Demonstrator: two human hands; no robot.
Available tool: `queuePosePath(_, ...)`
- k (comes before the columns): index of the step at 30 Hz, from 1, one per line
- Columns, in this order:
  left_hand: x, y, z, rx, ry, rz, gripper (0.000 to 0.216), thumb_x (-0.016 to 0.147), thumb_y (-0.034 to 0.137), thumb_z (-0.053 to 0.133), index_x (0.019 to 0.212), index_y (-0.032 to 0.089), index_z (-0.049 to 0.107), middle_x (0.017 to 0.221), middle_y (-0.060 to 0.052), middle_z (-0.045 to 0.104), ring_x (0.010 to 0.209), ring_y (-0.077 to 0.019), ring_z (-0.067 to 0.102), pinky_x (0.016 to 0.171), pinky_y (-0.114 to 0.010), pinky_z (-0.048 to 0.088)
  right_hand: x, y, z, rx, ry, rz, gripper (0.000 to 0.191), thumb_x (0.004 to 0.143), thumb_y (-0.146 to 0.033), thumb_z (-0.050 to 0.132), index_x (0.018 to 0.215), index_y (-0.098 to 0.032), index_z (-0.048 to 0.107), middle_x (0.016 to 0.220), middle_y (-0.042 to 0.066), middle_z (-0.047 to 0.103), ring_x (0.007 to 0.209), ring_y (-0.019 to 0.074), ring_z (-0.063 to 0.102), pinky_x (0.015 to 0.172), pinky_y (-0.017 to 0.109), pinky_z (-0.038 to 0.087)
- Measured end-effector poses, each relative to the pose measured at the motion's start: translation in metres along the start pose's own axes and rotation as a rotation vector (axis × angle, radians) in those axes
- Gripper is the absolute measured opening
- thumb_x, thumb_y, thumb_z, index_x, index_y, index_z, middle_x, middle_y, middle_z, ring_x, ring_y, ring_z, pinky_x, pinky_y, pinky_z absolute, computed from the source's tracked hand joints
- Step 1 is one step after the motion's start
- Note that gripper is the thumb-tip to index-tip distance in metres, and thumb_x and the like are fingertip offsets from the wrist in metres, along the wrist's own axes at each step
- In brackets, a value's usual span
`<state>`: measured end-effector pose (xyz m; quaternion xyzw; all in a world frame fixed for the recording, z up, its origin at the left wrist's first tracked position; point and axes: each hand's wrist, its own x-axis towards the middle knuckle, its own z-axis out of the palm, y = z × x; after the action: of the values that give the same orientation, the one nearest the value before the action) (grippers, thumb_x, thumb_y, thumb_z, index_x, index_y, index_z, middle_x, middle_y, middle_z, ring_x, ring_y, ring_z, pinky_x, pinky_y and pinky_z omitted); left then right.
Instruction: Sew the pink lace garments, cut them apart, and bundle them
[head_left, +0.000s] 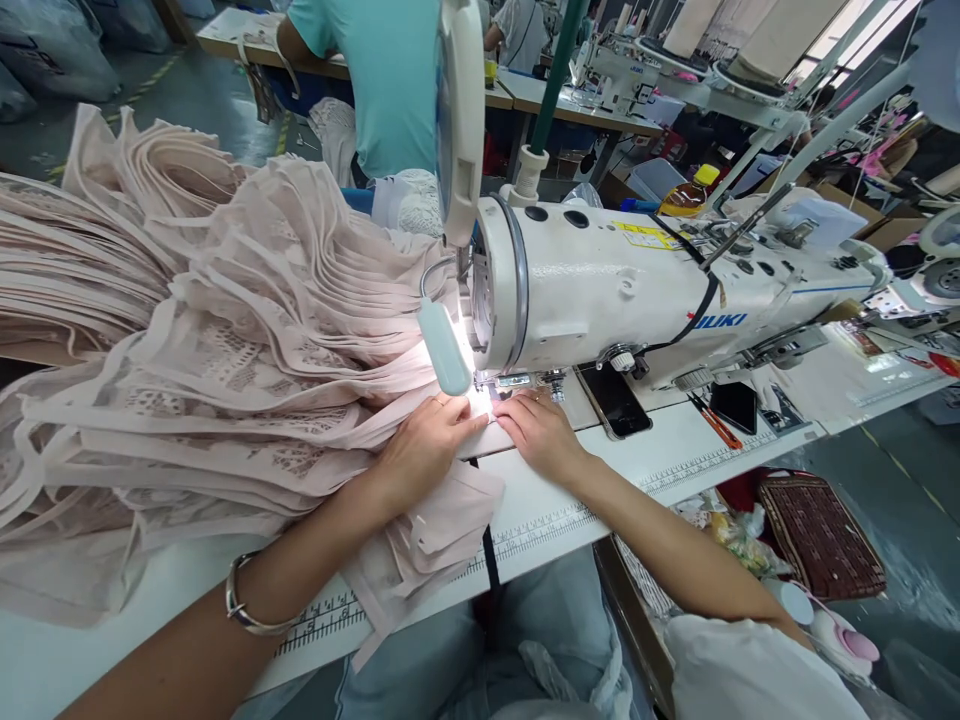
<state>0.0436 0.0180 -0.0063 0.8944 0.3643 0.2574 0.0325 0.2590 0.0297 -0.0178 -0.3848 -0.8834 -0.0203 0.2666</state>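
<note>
Both of my hands rest on pale pink lace fabric [450, 520] at the needle of a white sewing machine [630, 290]. My left hand [424, 445] lies flat on the cloth just left of the presser foot [491, 385], fingers stretched toward it. To the right of the foot, my right hand [536, 430] presses the fabric edge down with fingers extended. A small lamp [444, 345] shines on the needle area. A metal bangle [244, 605] sits on my left wrist.
A big heap of pink lace pieces [187, 330] fills the table's left side. A phone [615, 400], a dark small case [733, 405] and red-handled snips [714, 422] lie right of the machine. A basket [821, 535] stands below right. A person in a teal shirt [390, 80] stands behind.
</note>
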Motion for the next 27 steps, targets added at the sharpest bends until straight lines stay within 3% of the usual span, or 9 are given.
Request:
queuePosePath(5,0.001,0.005,-0.002,0.166,0.055,0.112,0.026,0.101,0.012,0.041,0.101,0.013,0.067,0.083,-0.005,0.056,0.077,-0.0198,0.048,0.066,-0.031,0.038,0.003,-0.009,-0.003,-0.275,0.101,-0.161,0.022,0.100,-0.021,0.051,0.081,-0.017,0.061,0.071,0.001,0.063,0.079,0.0166,0.057,0.081,0.031,0.039)
queuePosePath(10,0.005,0.008,-0.002,0.264,0.035,0.181,0.023,0.097,0.006,0.045,0.084,0.012,0.064,0.079,-0.004,0.055,0.074,-0.0190,0.047,0.066,-0.032,0.037,0.004,-0.013,0.003,-0.341,0.097,-0.192,0.026,0.097,-0.012,0.049,0.072,-0.017,0.054,0.068,0.003,0.057,0.079,0.0182,0.054,0.077,0.032,0.039)
queuePosePath(13,0.006,0.010,-0.002,0.321,0.028,0.214,0.023,0.095,0.003,0.046,0.084,0.012,0.065,0.080,-0.005,0.056,0.074,-0.0196,0.046,0.065,-0.033,0.036,0.004,-0.013,0.012,-0.236,0.100,-0.076,0.022,0.095,-0.014,0.049,0.074,-0.018,0.056,0.068,0.003,0.058,0.081,0.0191,0.056,0.076,0.031,0.041)
queuePosePath(17,0.007,0.012,-0.001,0.386,0.041,0.236,0.022,0.093,0.003,0.046,0.090,0.011,0.066,0.080,-0.007,0.056,0.074,-0.0219,0.048,0.065,-0.035,0.037,0.005,-0.008,0.018,0.049,0.056,0.202,0.016,0.090,-0.015,0.052,0.077,-0.019,0.060,0.069,0.000,0.062,0.072,0.0146,0.058,0.073,0.027,0.044)
queuePosePath(19,0.007,0.012,0.000,0.385,0.057,0.226,0.023,0.094,0.004,0.044,0.092,0.011,0.067,0.082,-0.008,0.058,0.076,-0.0229,0.049,0.065,-0.036,0.038,0.004,-0.004,0.016,0.124,0.033,0.251,0.016,0.092,-0.018,0.054,0.078,-0.019,0.062,0.071,0.000,0.066,0.075,0.0145,0.061,0.075,0.026,0.045)
queuePosePath(23,0.004,0.010,0.002,0.275,0.098,0.215,0.028,0.096,0.004,0.039,0.101,0.008,0.066,0.095,-0.012,0.064,0.084,-0.0234,0.054,0.069,-0.035,0.045,0.000,0.003,0.004,0.203,-0.049,0.156,0.017,0.097,-0.024,0.052,0.093,-0.020,0.068,0.087,0.003,0.074,0.087,0.0164,0.066,0.082,0.028,0.048)
queuePosePath(27,0.000,0.006,0.004,0.195,0.100,0.218,0.022,0.096,0.006,0.046,0.110,0.005,0.064,0.093,-0.011,0.066,0.086,-0.0234,0.055,0.078,-0.035,0.049,-0.003,0.007,-0.006,0.199,-0.047,0.041,0.027,0.094,-0.014,0.045,0.103,-0.019,0.069,0.096,0.003,0.075,0.090,0.0161,0.067,0.086,0.029,0.050)
